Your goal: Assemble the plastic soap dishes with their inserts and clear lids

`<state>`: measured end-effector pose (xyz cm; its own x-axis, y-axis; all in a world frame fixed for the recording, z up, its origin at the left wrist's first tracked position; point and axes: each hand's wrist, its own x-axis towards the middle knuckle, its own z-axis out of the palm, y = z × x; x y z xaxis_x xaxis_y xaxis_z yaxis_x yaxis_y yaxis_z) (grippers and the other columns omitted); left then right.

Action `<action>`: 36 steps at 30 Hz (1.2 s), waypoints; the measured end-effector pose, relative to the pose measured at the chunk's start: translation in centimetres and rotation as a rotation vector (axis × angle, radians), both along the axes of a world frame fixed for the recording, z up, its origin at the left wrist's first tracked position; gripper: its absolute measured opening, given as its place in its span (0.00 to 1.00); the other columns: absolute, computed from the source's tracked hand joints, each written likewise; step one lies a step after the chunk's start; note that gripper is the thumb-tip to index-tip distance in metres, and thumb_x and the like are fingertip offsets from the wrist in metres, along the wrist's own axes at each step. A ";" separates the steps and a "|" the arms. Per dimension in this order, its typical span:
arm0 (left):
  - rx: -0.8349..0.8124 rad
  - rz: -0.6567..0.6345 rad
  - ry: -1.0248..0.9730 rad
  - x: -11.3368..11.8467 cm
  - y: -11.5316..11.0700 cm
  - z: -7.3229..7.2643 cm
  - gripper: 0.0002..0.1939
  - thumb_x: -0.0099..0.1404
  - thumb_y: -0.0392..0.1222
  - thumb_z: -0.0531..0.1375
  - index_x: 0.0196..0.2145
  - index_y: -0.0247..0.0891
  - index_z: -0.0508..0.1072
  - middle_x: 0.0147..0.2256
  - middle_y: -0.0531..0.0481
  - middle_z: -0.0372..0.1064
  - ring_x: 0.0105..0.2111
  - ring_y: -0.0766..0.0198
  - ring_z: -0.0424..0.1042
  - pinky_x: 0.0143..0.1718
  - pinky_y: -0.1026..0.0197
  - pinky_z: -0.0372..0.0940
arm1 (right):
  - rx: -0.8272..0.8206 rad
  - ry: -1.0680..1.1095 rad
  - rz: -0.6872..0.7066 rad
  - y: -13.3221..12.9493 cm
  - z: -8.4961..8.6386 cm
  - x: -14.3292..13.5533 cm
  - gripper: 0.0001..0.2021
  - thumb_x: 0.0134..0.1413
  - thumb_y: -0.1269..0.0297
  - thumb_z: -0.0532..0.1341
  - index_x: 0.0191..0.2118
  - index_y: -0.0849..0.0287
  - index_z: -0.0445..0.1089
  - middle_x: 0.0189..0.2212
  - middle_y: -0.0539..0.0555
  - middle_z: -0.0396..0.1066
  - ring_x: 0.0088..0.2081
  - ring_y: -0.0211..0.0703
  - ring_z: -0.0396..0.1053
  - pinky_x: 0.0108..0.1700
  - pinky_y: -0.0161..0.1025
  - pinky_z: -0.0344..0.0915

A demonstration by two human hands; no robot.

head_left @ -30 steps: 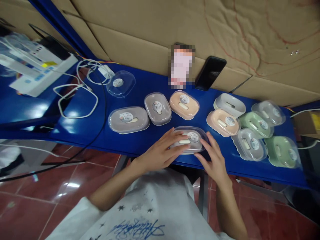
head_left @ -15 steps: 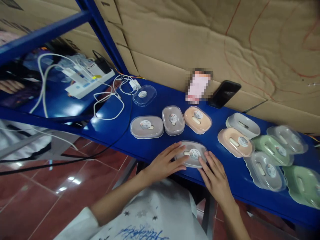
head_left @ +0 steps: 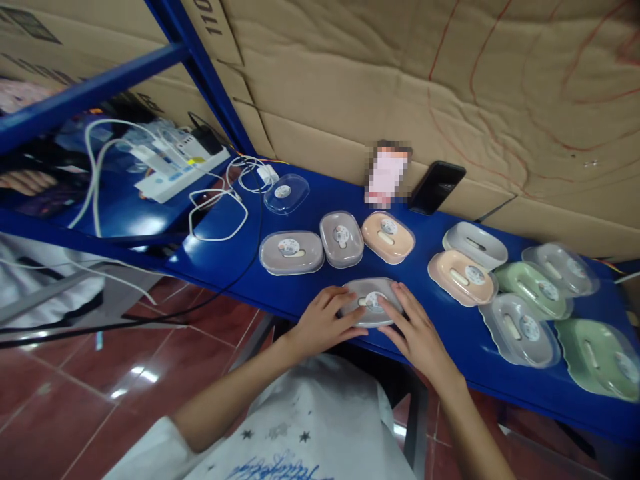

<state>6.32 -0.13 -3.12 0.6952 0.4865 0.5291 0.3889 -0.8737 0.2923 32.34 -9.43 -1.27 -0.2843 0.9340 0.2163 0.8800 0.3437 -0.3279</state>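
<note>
Grey box (head_left: pixel 371 297) of smooth, glossy plastic

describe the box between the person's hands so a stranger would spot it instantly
On the blue table, look along the front edge, by the person's white shirt. There, the left hand and right hand flank a grey box. Unlike the grey boxes behind it, this one has fingers touching it.

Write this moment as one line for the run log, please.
left hand: on grey box; right hand: same box; beyond: peach box
</note>
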 end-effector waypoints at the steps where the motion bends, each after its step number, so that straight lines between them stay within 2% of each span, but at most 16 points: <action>1: -0.033 -0.025 0.014 -0.1 0.3 0.3 0.26 0.66 0.60 0.72 0.55 0.45 0.79 0.51 0.40 0.76 0.57 0.47 0.75 0.57 0.45 0.75 | 0.009 -0.001 -0.008 -0.1 -0.1 0.0 0.36 0.73 0.61 0.63 0.79 0.40 0.50 0.78 0.57 0.53 0.77 0.59 0.54 0.71 0.60 0.69; 3: -0.112 -0.095 0.012 -0.6 1.7 1.4 0.26 0.68 0.60 0.71 0.57 0.45 0.78 0.53 0.40 0.75 0.57 0.48 0.75 0.58 0.45 0.75 | 0.036 -0.017 -0.049 -0.4 -0.3 -0.2 0.36 0.73 0.61 0.63 0.79 0.41 0.50 0.77 0.58 0.55 0.76 0.59 0.57 0.70 0.60 0.70; 5: -0.160 -0.098 -0.036 -1.5 4.5 3.1 0.21 0.74 0.57 0.66 0.58 0.46 0.77 0.54 0.41 0.75 0.56 0.51 0.76 0.59 0.46 0.73 | 0.072 -0.042 -0.126 -0.8 -0.5 -0.3 0.36 0.72 0.60 0.64 0.79 0.41 0.52 0.75 0.60 0.58 0.74 0.61 0.61 0.68 0.61 0.71; 7: -0.151 0.103 -0.088 -2.5 8.8 4.9 0.14 0.78 0.50 0.60 0.56 0.45 0.77 0.53 0.43 0.76 0.55 0.52 0.76 0.59 0.48 0.72 | 0.114 -0.061 -0.234 -1.2 -0.6 -0.4 0.36 0.71 0.58 0.66 0.78 0.42 0.54 0.73 0.63 0.61 0.71 0.64 0.65 0.66 0.62 0.71; 8: -0.165 0.241 -0.075 -3.0 11.2 5.6 0.14 0.79 0.49 0.58 0.56 0.44 0.77 0.54 0.42 0.76 0.57 0.51 0.75 0.61 0.47 0.70 | 0.132 -0.063 -0.287 -1.2 -0.7 -0.5 0.36 0.70 0.57 0.66 0.78 0.43 0.55 0.71 0.65 0.62 0.69 0.65 0.66 0.64 0.63 0.71; 10: -0.229 0.525 0.021 -3.8 16.1 6.5 0.20 0.79 0.49 0.55 0.62 0.41 0.73 0.60 0.38 0.72 0.63 0.46 0.70 0.66 0.42 0.66 | 0.156 -0.052 -0.363 -1.2 -0.7 -0.6 0.35 0.69 0.54 0.67 0.77 0.44 0.57 0.70 0.67 0.63 0.67 0.67 0.67 0.63 0.65 0.71; 12: -0.322 0.718 0.224 -4.4 20.4 6.7 0.32 0.75 0.53 0.61 0.71 0.40 0.65 0.68 0.30 0.63 0.67 0.35 0.65 0.65 0.33 0.63 | 0.149 -0.033 -0.388 -1.1 -0.8 -0.7 0.35 0.70 0.53 0.66 0.77 0.45 0.56 0.70 0.67 0.62 0.68 0.68 0.66 0.64 0.66 0.69; 14: -0.442 0.782 0.426 -4.6 23.4 6.5 0.44 0.69 0.60 0.65 0.75 0.39 0.59 0.71 0.26 0.57 0.68 0.26 0.61 0.64 0.26 0.61 | 0.106 -0.020 -0.376 -1.0 -0.8 -0.8 0.37 0.70 0.52 0.65 0.78 0.44 0.53 0.72 0.67 0.58 0.70 0.69 0.63 0.65 0.67 0.68; 16: -0.520 0.786 0.546 -4.7 25.0 6.2 0.48 0.68 0.63 0.66 0.76 0.40 0.57 0.72 0.26 0.57 0.68 0.23 0.62 0.62 0.25 0.62 | 0.057 -0.010 -0.350 -1.0 -0.9 -0.9 0.39 0.71 0.52 0.64 0.80 0.44 0.48 0.75 0.67 0.53 0.73 0.70 0.59 0.67 0.68 0.67; 18: -0.517 0.784 0.594 -4.7 25.5 6.0 0.46 0.70 0.62 0.66 0.76 0.40 0.58 0.71 0.27 0.60 0.67 0.25 0.64 0.63 0.25 0.60 | 0.023 0.011 -0.335 -1.0 -0.9 -0.8 0.41 0.72 0.52 0.63 0.81 0.45 0.42 0.78 0.67 0.47 0.76 0.71 0.55 0.68 0.69 0.66; 21: -0.475 0.763 0.578 -4.9 24.9 6.2 0.39 0.72 0.60 0.65 0.73 0.40 0.63 0.68 0.31 0.67 0.68 0.27 0.64 0.67 0.19 0.51 | -0.024 0.083 -0.351 -1.0 -0.7 -0.5 0.43 0.73 0.52 0.61 0.82 0.44 0.36 0.80 0.67 0.42 0.78 0.70 0.49 0.69 0.71 0.64; 24: -0.520 0.730 0.398 -5.3 23.7 6.4 0.33 0.75 0.61 0.62 0.69 0.42 0.68 0.65 0.37 0.71 0.69 0.32 0.63 0.67 0.12 0.42 | -0.055 0.163 -0.385 -1.0 -0.3 -0.2 0.42 0.74 0.53 0.61 0.82 0.45 0.36 0.80 0.65 0.40 0.79 0.67 0.46 0.72 0.69 0.62; 26: -0.570 0.724 0.286 -5.5 23.0 6.4 0.30 0.77 0.62 0.59 0.67 0.42 0.69 0.63 0.41 0.73 0.66 0.38 0.67 0.68 0.13 0.40 | -0.055 0.192 -0.408 -0.9 -0.1 -0.1 0.41 0.75 0.53 0.60 0.82 0.45 0.37 0.81 0.65 0.40 0.80 0.66 0.45 0.72 0.69 0.61; 29: -0.592 0.700 0.250 -5.6 22.4 6.1 0.32 0.79 0.64 0.54 0.67 0.39 0.68 0.60 0.44 0.75 0.61 0.45 0.72 0.71 0.22 0.47 | -0.057 0.205 -0.428 -0.7 0.2 -0.1 0.40 0.75 0.53 0.60 0.81 0.45 0.39 0.81 0.64 0.40 0.80 0.65 0.45 0.73 0.68 0.61; 33: -0.572 0.616 0.212 -5.5 21.9 5.9 0.42 0.77 0.74 0.46 0.68 0.36 0.68 0.57 0.44 0.77 0.58 0.45 0.74 0.66 0.36 0.62 | -0.082 0.202 -0.416 -0.7 0.3 0.0 0.37 0.75 0.53 0.59 0.81 0.44 0.42 0.80 0.62 0.43 0.79 0.63 0.47 0.73 0.67 0.62; 36: -0.672 0.539 0.029 -5.2 21.7 5.9 0.44 0.75 0.77 0.47 0.66 0.35 0.70 0.55 0.46 0.77 0.55 0.47 0.76 0.62 0.39 0.70 | -0.040 0.193 -0.444 -1.1 0.6 0.6 0.35 0.75 0.54 0.59 0.80 0.45 0.46 0.79 0.62 0.50 0.78 0.62 0.52 0.72 0.65 0.63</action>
<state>1.10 21.60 2.75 0.2883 0.9575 -0.0038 0.7158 -0.2129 0.6651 32.94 -10.55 -0.70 0.1851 0.9646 0.1876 0.8605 -0.0669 -0.5050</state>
